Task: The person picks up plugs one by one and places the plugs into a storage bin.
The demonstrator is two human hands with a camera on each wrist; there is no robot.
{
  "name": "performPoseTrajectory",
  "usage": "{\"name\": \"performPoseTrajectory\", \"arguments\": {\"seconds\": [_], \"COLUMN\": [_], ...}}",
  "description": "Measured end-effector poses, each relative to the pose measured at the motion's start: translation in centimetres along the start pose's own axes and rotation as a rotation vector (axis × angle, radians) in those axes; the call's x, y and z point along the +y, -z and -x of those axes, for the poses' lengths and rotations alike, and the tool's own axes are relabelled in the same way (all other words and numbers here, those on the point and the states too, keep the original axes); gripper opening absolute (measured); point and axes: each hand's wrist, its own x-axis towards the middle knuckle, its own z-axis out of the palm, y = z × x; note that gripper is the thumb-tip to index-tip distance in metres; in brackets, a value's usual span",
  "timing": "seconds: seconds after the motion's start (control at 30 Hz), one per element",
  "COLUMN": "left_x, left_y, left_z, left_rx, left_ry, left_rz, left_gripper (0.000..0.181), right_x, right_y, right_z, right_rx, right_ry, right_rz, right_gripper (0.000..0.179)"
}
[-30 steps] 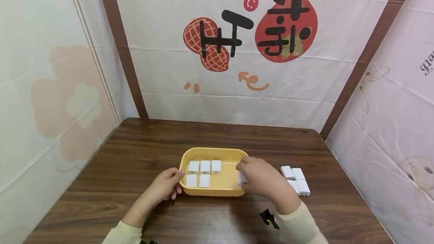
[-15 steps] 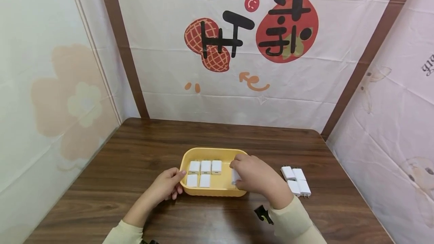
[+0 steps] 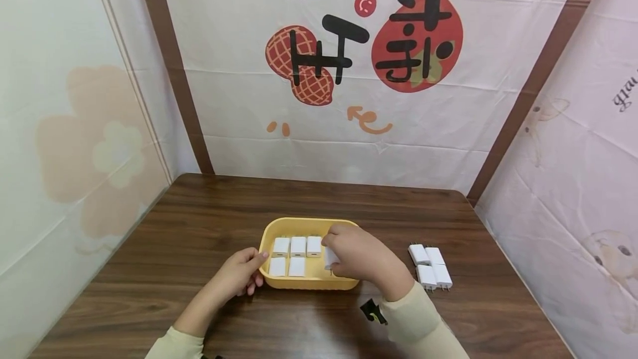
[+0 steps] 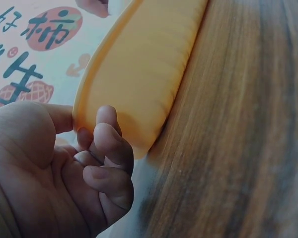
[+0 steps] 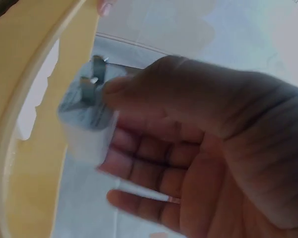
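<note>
A yellow tray holds several white plug chargers, three in a back row and two in front at its left side. My left hand pinches the tray's left end; the left wrist view shows its thumb on the rim and fingers curled against the outer wall. Over the tray's right part, my right hand grips another white plug charger. In the right wrist view, thumb and fingers clasp this charger, its two metal prongs exposed.
On the brown wooden table, several more white plug chargers lie grouped right of the tray. A black tag hangs by my right sleeve. Printed cloth walls rise behind and on both sides.
My right hand has moved left across the tray with the charger, toward the ones lying inside. The left hand keeps its hold on the tray's end.
</note>
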Motion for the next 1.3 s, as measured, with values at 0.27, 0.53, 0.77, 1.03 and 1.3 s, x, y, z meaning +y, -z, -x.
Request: {"name": "performPoseTrajectory", "arguments": {"seconds": [0.27, 0.53, 0.77, 1.03, 1.3], "left_x": [0.1, 0.3, 0.2, 0.3, 0.3], "left_y": [0.0, -0.1, -0.1, 0.0, 0.0], "left_z": [0.0, 0.1, 0.2, 0.2, 0.2], "left_rx": [-0.004, 0.004, 0.01, 0.006, 0.009], "left_ry": [0.0, 0.003, 0.005, 0.003, 0.003], "left_rz": [0.012, -0.006, -0.009, -0.005, -0.004], "left_gripper": [0.042, 0.042, 0.041, 0.041, 0.041], "right_x": [0.7, 0.9, 0.9, 0.6, 0.2], "right_y": [-0.8, -1.9, -2.9, -3.6, -4.2], "right_z": [-0.7, -1.2, -1.9, -2.4, -2.8], "right_rx": [-0.014, -0.028, -0.012, -0.04, -0.025], "right_ry": [0.027, 0.043, 0.075, 0.064, 0.051], "right_rz": [-0.044, -0.036, -0.011, 0.022, 0.05], "right_gripper": [0.039, 0.041, 0.039, 0.035, 0.037]}}
